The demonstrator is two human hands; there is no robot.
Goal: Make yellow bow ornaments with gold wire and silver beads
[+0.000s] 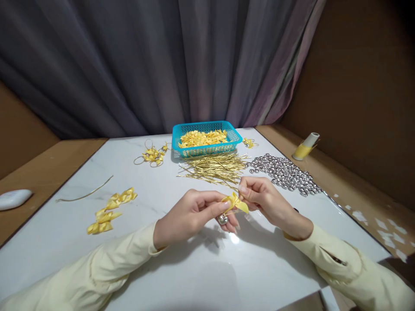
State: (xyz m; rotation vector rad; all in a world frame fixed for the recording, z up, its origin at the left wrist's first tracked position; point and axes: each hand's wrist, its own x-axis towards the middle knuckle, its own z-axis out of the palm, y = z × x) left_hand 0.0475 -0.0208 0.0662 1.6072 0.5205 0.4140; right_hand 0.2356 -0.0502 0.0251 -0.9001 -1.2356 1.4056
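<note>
Between thumb and fingers my left hand (197, 212) grips a yellow ribbon bow (238, 203). Just under the bow a silver bell (223, 219) hangs by the left fingers. My right hand (267, 199) is closed in a pinch at the bow's upper right edge; what lies between its fingertips is too small to make out, perhaps a thin thread. Beyond the hands lies a heap of gold twist ties (214, 167). Several silver bells (285, 172) are spread to the right. On the left, yellow bows (112, 209) lie in a loose row beside a single gold tie (87, 195).
A blue basket (207, 151) of yellow bows stands at the back. Bows with looped ties (153, 156) lie left of it, and a small one (249, 143) right. A yellow thread spool (305, 147) stands on the right ledge; a white object (14, 199) rests far left.
</note>
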